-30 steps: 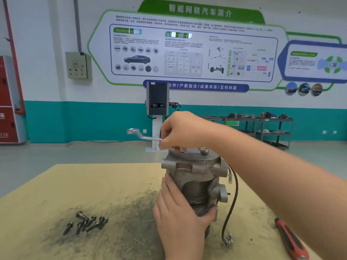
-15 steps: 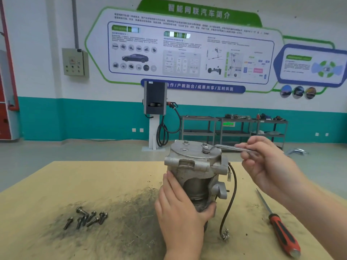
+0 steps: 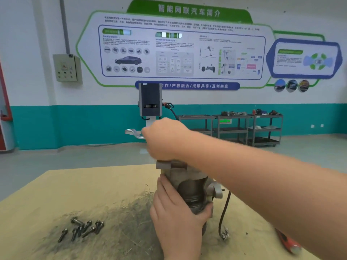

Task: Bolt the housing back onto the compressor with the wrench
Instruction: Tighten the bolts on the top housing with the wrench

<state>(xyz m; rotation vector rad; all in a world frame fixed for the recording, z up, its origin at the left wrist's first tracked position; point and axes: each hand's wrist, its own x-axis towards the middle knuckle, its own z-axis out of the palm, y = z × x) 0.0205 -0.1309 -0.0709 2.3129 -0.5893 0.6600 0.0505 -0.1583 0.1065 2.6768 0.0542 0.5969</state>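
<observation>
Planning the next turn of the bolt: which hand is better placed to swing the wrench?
Right. The right hand already grips the wrench over the housing; the left hand holds the compressor.

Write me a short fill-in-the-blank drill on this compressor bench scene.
1. The right hand grips the ____, whose free end sticks out to the left.
2. The left hand holds the ____ steady.
3. The loose bolts lie on the table, ____ of the left hand.

Missing: wrench; compressor; left

A flat tan wooden table point(image 3: 56, 188) has a dark dirty patch. On it stand a grey metal compressor point(image 3: 193, 190), a small pile of dark bolts point(image 3: 82, 228) and a red-handled screwdriver point(image 3: 287, 243).
</observation>
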